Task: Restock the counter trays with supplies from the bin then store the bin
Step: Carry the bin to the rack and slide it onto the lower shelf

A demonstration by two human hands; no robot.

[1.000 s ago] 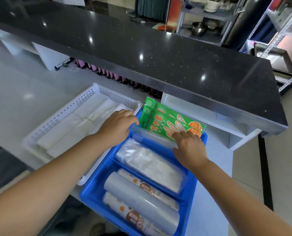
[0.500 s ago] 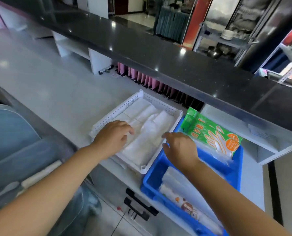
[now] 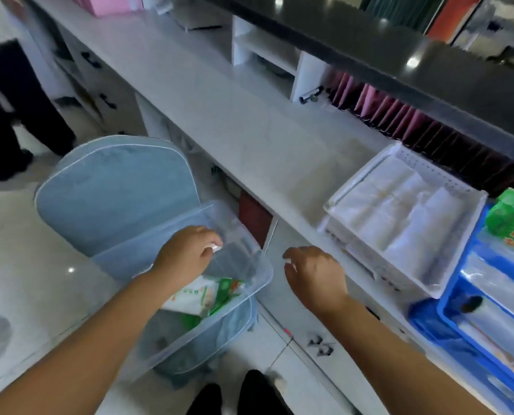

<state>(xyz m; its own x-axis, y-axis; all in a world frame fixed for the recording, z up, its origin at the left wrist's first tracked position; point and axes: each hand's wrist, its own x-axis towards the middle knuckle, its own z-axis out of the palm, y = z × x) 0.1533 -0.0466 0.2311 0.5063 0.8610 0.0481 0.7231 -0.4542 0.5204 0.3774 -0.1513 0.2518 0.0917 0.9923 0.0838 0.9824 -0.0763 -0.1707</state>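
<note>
A clear plastic bin (image 3: 258, 283) sits on a blue chair (image 3: 115, 190) below the counter edge. A green and white pack (image 3: 208, 298) lies inside it. My left hand (image 3: 187, 253) reaches into the bin with fingers curled down, and nothing shows in its grip. My right hand (image 3: 315, 277) hovers open between the bin and the counter front, holding nothing. On the counter at right, a white perforated tray (image 3: 447, 178) holds folded plastic bags. Beside it, a blue tray (image 3: 429, 324) holds rolls and a green glove pack (image 3: 513, 220).
The pale counter (image 3: 249, 130) runs from upper left to right under a black raised top. Pink and dark folders (image 3: 399, 115) stand along its back. Another person's dark legs (image 3: 10, 115) are at far left. My shoes (image 3: 237, 396) are on the tiled floor.
My view swung left and down from the trays to the bin on the chair. Both hands left the trays; the left went into the bin and the right now hovers beside it.
</note>
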